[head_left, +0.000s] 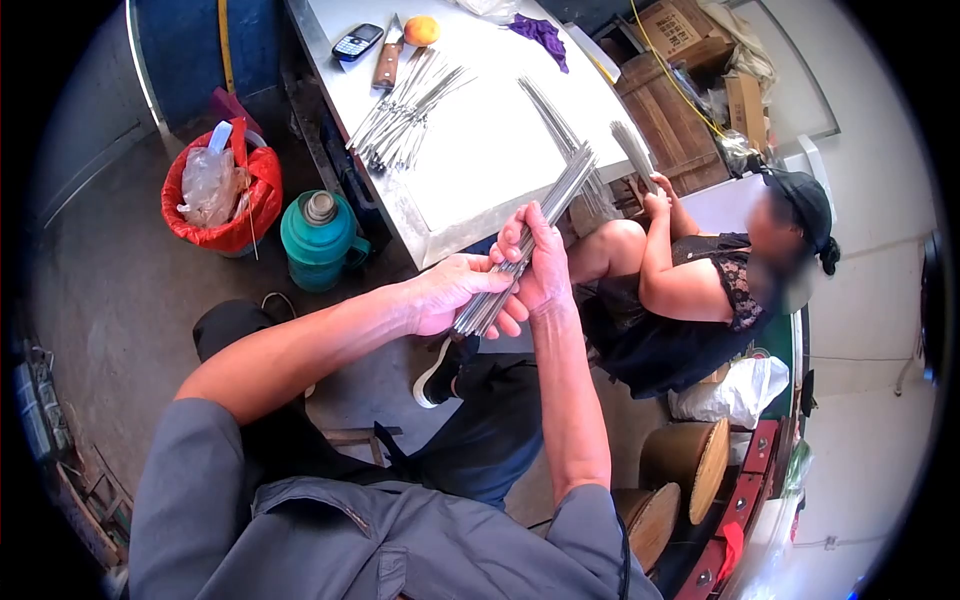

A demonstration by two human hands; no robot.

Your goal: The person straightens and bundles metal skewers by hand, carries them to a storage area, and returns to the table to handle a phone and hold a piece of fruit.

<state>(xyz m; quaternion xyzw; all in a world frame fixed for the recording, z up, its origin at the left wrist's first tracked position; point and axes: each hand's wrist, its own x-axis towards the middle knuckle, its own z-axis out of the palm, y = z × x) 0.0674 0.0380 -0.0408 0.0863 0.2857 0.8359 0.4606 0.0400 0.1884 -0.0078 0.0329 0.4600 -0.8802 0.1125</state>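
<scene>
A bundle of thin metal rods (567,188) is held at a slant in front of my body, its upper end near the table's edge. Around its middle, the fingers of my right hand (545,262) are closed. My left hand (450,292) grips the lower part, thumb across the rods and fingers partly hidden beneath. On the white-topped table (470,190) lies a loose, fanned pile of similar rods (405,112). More rods (550,112) lie near the table's right side, partly behind my bundle.
To the right, a seated co-worker (690,270) holds another rod bundle (630,148). A phone (358,42), a knife (387,65) and an orange fruit (422,31) sit at the table's far left. On the floor stand a red-lined bucket (208,237) and a teal thermos (318,245).
</scene>
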